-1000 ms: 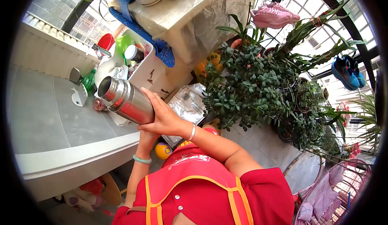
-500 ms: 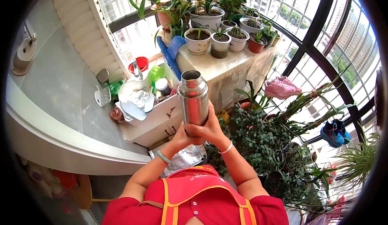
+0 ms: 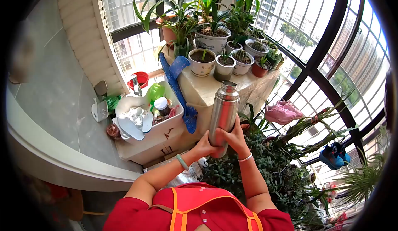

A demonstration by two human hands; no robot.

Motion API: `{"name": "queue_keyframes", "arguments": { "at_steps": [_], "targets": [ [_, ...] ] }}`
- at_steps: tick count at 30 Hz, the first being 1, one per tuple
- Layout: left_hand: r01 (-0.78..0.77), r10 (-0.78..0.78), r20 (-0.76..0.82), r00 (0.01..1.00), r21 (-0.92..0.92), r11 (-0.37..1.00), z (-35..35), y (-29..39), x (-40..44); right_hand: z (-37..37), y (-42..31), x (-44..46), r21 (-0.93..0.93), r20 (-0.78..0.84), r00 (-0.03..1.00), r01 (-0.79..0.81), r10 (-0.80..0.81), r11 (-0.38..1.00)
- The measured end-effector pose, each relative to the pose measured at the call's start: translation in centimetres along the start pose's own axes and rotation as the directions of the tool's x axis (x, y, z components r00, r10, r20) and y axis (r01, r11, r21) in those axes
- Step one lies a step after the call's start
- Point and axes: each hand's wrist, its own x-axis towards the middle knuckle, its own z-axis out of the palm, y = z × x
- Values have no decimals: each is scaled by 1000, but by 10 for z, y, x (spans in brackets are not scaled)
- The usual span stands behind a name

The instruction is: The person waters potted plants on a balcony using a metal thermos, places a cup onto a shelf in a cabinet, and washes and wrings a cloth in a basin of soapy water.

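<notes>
A steel thermos flask point(image 3: 224, 113) with its narrow mouth uncovered is held upright, leaning slightly right, in front of the plant table. My left hand point(image 3: 206, 147) wraps around its lower part from the left. From the right, my right hand point(image 3: 235, 137) grips the same lower body, its fingers closed on the metal. What is inside the flask cannot be seen. Behind its mouth stand small pots, among them a white and grey pot point(image 3: 224, 70) and a white cactus pot point(image 3: 242, 66).
A cluttered white sink point(image 3: 176, 119) with a faucet point(image 3: 137, 86) lies left. Potted plants crowd the covered table point(image 3: 195, 88). Leafy plants point(image 3: 261, 160) grow close on the right, below pink shoes point(image 3: 282, 113) and blue shoes point(image 3: 333, 155) by the barred window.
The flask and both hands have moved right, away from the sink and toward the leafy plants. The view has shifted, showing more plants at the top. Both hands keep their hold.
</notes>
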Motion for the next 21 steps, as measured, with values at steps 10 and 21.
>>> {"name": "queue_keyframes", "arguments": {
  "at_steps": [10, 21],
  "targets": [
    [114, -115, -6, 993, 186, 976, 4, -6, 78, -53, 25, 61, 60, -35, 997, -65, 67, 996],
    [334, -332, 72, 941, -24, 942, 34, 26, 142, -108, 27, 145, -173, 25, 991, -128, 134, 977]
  ]
}}
